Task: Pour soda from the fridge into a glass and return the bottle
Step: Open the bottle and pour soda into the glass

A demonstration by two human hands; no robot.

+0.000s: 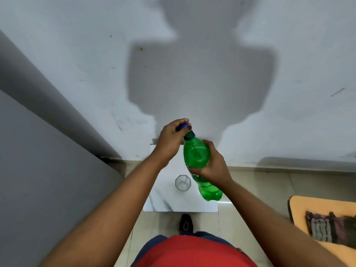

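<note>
Bottle (196, 157) mid-frame, tilted above my small table (165, 201) — right hand (213, 166) wrapped round it, left hand (170, 140) pinching the blue cap (183, 126), seemingly off the neck; empty glass (183, 183) below.

The bottle's (196, 155) label is mostly hidden under the right hand (213, 166). The left fingers (185, 122) cover part of the cap (183, 126). The orange surface (317, 207) at right runs off frame; the cloth (331, 228) on it is blurred.

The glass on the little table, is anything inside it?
The glass looks empty; its clear bottom shows through. No soda yet. The green bottle is held above the white table.
</note>
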